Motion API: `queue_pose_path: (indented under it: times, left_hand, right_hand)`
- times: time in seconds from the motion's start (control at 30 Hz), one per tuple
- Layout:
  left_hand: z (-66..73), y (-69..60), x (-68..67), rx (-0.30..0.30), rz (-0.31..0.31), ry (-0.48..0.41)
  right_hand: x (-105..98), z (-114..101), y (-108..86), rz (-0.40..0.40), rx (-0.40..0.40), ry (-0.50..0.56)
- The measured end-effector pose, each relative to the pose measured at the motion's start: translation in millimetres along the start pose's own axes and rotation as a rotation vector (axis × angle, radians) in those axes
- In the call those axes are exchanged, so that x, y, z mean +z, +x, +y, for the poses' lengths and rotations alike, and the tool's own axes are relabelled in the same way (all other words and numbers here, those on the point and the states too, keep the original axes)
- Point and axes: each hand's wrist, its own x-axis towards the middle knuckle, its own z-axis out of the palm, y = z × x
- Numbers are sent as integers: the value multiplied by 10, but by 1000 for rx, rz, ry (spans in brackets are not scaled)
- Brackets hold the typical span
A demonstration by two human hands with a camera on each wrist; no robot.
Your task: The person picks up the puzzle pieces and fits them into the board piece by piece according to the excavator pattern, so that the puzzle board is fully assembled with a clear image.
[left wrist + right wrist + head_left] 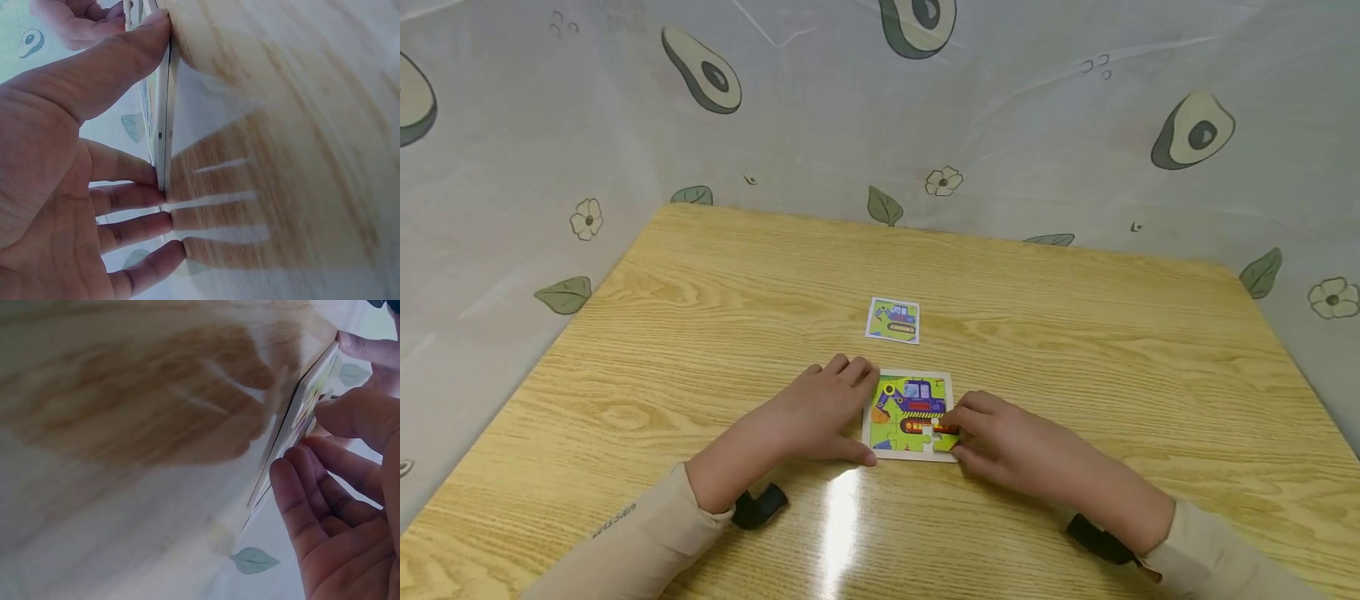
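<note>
A square jigsaw puzzle [898,407] of a purple digger on green lies in a pale frame on the table. My left hand [820,412] rests along its left side. The thumb touches the lower edge and the fingers spread toward the upper left corner; in the left wrist view they reach the table nearly straight. My right hand [1015,437] pinches a puzzle piece [947,440] at the lower right of the frame. That piece sits a little apart from its neighbours, with a pale gap showing. The fingers hide part of it. In the right wrist view, thumb and fingers meet over the board's edge.
Beyond the puzzle lies a small picture card [892,320] with the same digger. The wood-grain table [700,283] is glossy, with a bright reflection near the front. A pale curtain [805,108] printed with avocados hangs behind it.
</note>
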Motion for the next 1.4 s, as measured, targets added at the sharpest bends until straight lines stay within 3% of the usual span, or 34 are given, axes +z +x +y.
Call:
queue_pose_path:
  times: [0.43, 1.23, 1.4]
  left_hand:
    - [-5, 0, -1, 2, -3, -6]
    - [13, -20, -20, -5, -2, -13]
    - [11, -20, -19, -2, 2, -27]
  right_hand:
    - [-15, -52, 146, -86, -34, -54]
    - [60, -113, 173, -29, -19, -91]
    - [48, -85, 144, -29, 22, -91]
